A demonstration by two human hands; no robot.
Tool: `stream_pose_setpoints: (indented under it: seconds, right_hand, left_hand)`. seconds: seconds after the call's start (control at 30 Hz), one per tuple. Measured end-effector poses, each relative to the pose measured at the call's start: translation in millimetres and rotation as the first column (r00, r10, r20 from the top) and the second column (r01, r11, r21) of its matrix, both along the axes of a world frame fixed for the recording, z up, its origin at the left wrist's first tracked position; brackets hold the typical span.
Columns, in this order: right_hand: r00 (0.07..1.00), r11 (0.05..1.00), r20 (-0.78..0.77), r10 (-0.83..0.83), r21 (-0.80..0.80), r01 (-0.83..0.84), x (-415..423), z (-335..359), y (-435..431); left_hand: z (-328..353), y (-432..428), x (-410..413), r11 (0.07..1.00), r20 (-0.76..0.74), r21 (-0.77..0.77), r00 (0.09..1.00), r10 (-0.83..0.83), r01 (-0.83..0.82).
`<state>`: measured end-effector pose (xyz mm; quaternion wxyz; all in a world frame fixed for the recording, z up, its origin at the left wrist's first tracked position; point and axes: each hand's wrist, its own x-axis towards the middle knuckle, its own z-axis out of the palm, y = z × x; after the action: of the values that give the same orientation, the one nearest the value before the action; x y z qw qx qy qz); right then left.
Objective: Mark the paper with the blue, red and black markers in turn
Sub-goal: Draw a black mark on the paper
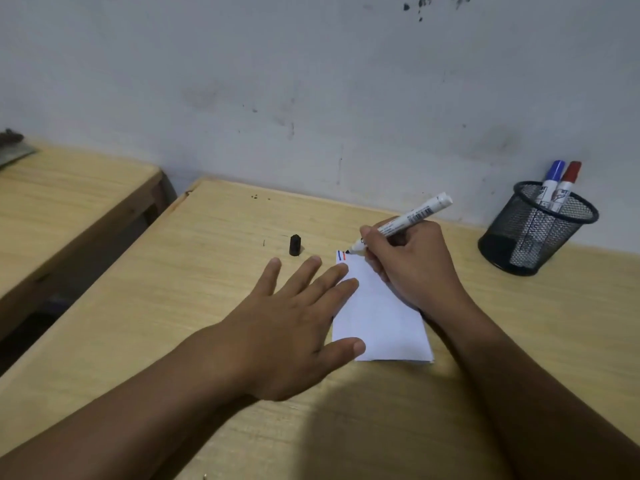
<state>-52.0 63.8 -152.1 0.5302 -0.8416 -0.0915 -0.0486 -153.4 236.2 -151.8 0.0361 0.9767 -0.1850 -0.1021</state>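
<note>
Small white paper (381, 320) lay flat on the wooden table (207, 289), near the middle, long side running away from the person. Top left corner already carried a short blue line and a red line just under it. Black marker (401, 225) was in the right hand (415, 268), uncapped, tip touching or just above the paper right beside those two lines; contact too fine to call. Right grip was clenched around the marker's lower barrel, pen-style, barrel tilted up and back to the right. Left hand (298, 323) lay flat, fingers spread, grip released, fingertips and thumb pressing the paper's left edge to pin it. Black cap (294, 244) stood upright on the table, just beyond the left fingertips, apart from the paper.

Blue marker (553, 178) and red marker (568, 180) stood capped in the black mesh cup (533, 233) at the far right by the wall (311, 81).

Judgement: blue and red looked done, black stroke in hand as last step. Paper likely very light, thin, slides easily on smooth wood, so flat pinning near the corner makes sense. Marker is light, stiff, smooth plastic; best held low near the tip for control. Cap is small and could roll if knocked.
</note>
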Motion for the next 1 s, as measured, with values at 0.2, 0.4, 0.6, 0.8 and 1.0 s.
stream_pose_setpoints:
  seconds: [0.2,0.4,0.6,0.8,1.0]
  right_hand:
    - [1.0,1.0,0.009,-0.011,-0.029,0.012,-0.8,-3.7,0.2]
    - [1.0,0.999,0.015,-0.011,-0.045,0.011,0.6,-2.1,1.4]
    - [1.0,1.0,-0.022,0.002,-0.018,-0.002,2.3,-1.2,-0.6]
    - [0.999,1.0,-0.032,0.009,0.001,-0.009,1.5,-1.7,-0.4]
    - [0.999,0.984,-0.002,-0.035,0.173,0.035,-2.2,-0.3,-4.2]
  left_hand:
    - [0.3,-0.6,-0.9,1.0,-0.016,-0.005,1.0,0.0,0.0]
    - [1.6,-0.2,-0.7,1.0,-0.026,-0.005,1.0,0.006,-0.006]
    - [2.5,-0.2,-1.2,1.0,-0.031,-0.009,1.0,0.002,-0.002]
    - [5.3,-1.1,-0.9,1.0,-0.047,-0.012,0.999,0.007,-0.008]
    - [-2.8,3.9,-1.3,0.996,0.028,-0.09,1.0,0.0,0.003]
